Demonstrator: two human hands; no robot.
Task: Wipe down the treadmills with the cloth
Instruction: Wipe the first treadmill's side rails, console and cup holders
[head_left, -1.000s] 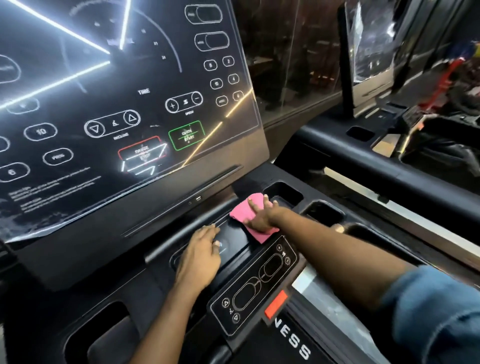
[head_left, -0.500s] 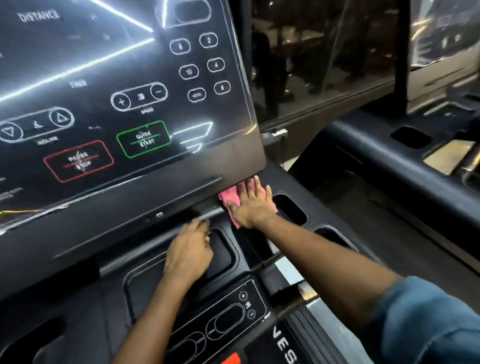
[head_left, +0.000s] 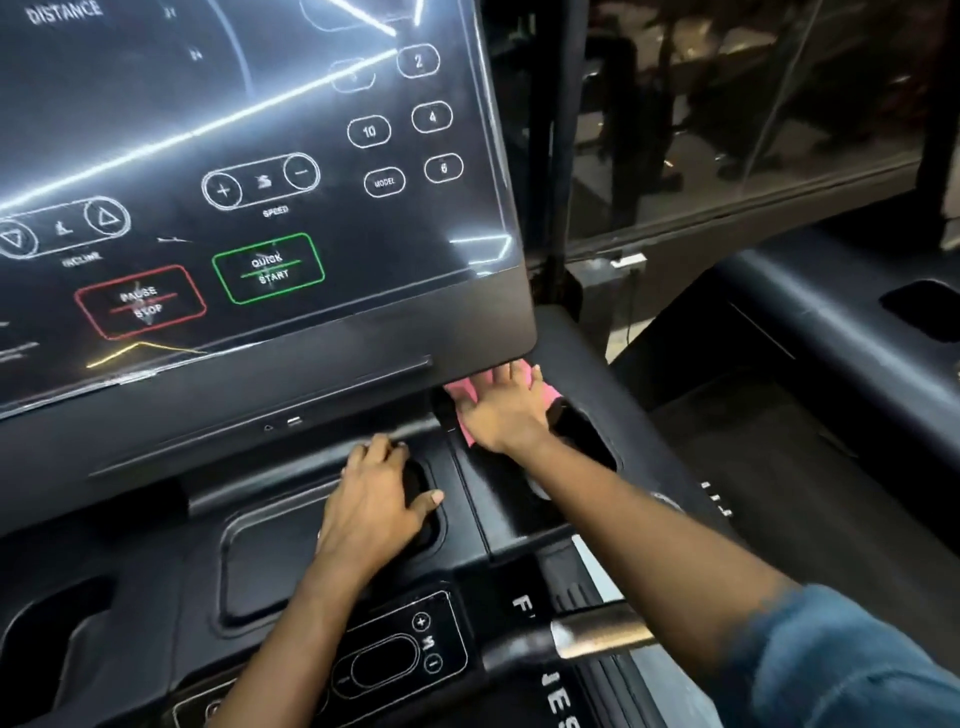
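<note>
A black treadmill console fills the view, with a glossy touch panel (head_left: 249, 197) above and a tray deck (head_left: 291, 545) below. My right hand (head_left: 501, 408) lies flat on a pink cloth (head_left: 462, 389), pressing it onto the deck right under the panel's lower right corner. Only the cloth's edges show around my fingers. My left hand (head_left: 376, 501) rests palm down on the rim of the centre tray, fingers spread, holding nothing.
A cup holder recess (head_left: 582, 431) sits just right of the cloth. A lower control pad (head_left: 400, 660) and a metal handlebar (head_left: 597, 636) lie near my forearms. A second treadmill's black deck (head_left: 831, 322) stands at the right, with dark glass behind.
My right hand has slid the pink cloth from the tray's middle up and right to the panel's lower corner. My left hand has stayed on the tray. The view has shifted right and closer.
</note>
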